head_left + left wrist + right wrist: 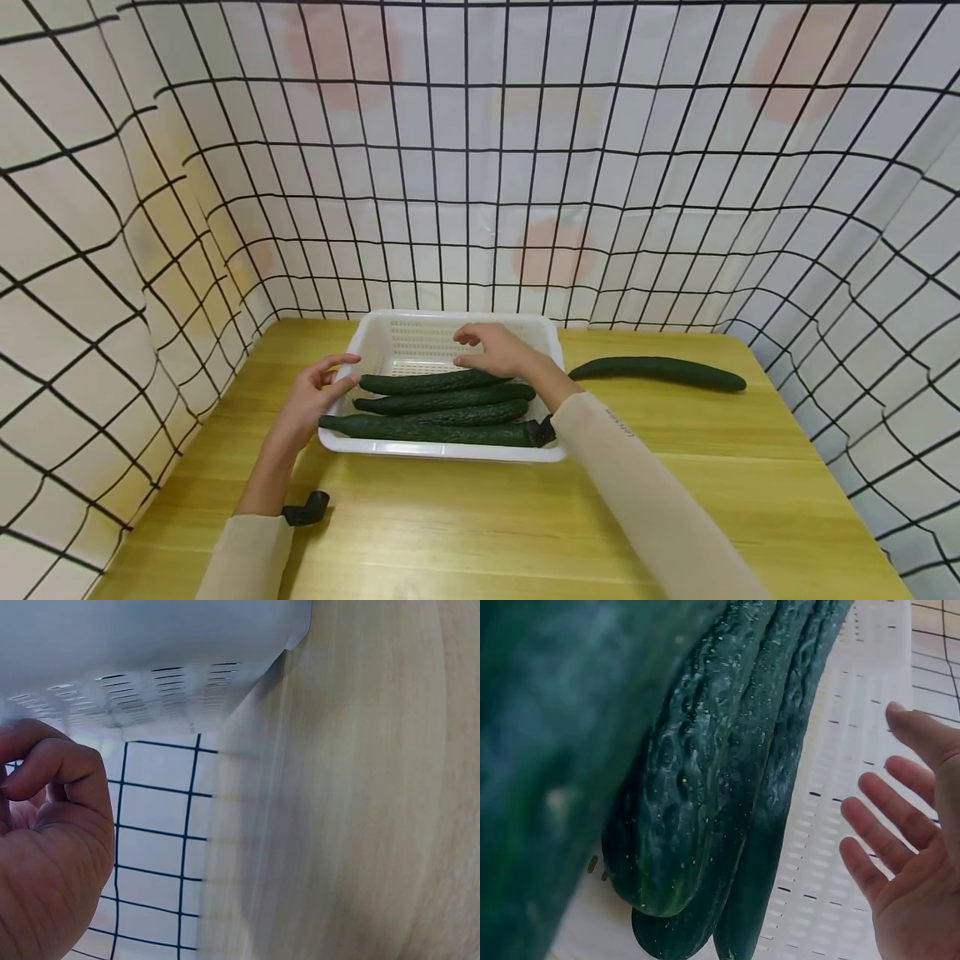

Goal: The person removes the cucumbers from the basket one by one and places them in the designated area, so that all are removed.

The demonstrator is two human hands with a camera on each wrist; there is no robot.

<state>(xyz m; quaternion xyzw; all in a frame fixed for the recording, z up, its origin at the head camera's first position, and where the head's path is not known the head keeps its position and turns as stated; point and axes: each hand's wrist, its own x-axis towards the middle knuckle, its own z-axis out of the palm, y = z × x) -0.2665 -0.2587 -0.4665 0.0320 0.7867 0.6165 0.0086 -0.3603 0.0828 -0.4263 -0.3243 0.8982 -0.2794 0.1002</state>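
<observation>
A white plastic basket (442,451) with slotted walls holds several dark green cucumbers (435,429), lying side by side toward its near edge. My left hand (311,400) is at the basket's left end, thumb and curled fingers holding the rim. In the left wrist view the bent fingers meet the slotted basket wall (157,690). My right hand (495,350) hovers over the basket's far half, fingers apart and nothing held. The right wrist view shows that hand (911,840) beside the bumpy cucumbers (682,802), not touching them. One more cucumber (660,372) lies on the table right of the basket.
Everything stands on a wooden table (420,525). Black wire grid (465,152) rises along the back and both sides, with pale patterned sheeting behind it. A small black device (307,508) is strapped at the left wrist.
</observation>
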